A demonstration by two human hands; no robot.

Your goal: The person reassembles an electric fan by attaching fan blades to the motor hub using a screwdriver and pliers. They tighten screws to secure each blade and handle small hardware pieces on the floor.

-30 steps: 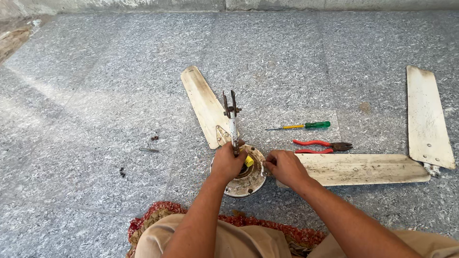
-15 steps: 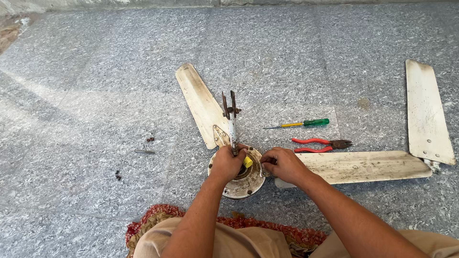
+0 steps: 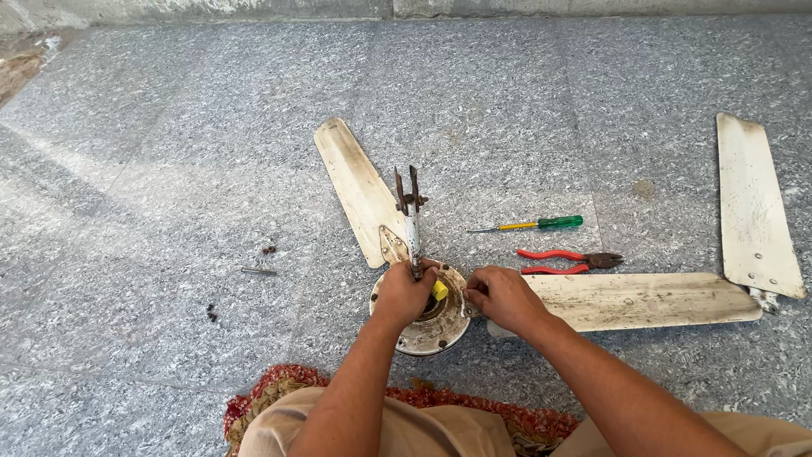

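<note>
Fan motor: a round, dirty white fan motor (image 3: 427, 326) lies flat on the grey speckled floor (image 3: 169, 169), just in front of the person's knees.
Rod: a metal rod (image 3: 412, 222) rises from the middle of the motor, ending in a rusty fork.
Left hand: the left hand (image 3: 404, 294) is curled on top of the motor at the foot of the rod, fingers closed; what it grips is hidden. A yellow part (image 3: 441, 290) shows just beside it.
Right hand: the right hand (image 3: 505, 298) rests at the motor's right rim, fingers pinched narrow on something too small to tell.
Blades: 1 blade (image 3: 359, 190) points up and left from the motor, 1 blade (image 3: 643, 300) runs right, and 1 loose blade (image 3: 751, 203) lies apart at far right.
Tools: a green-handled screwdriver (image 3: 533, 224) and red-handled pliers (image 3: 567, 261) lie between the blades.
Small bits: a screw (image 3: 258, 271) lies well left.
Mat: a red mat (image 3: 279, 389) is under the knees.
</note>
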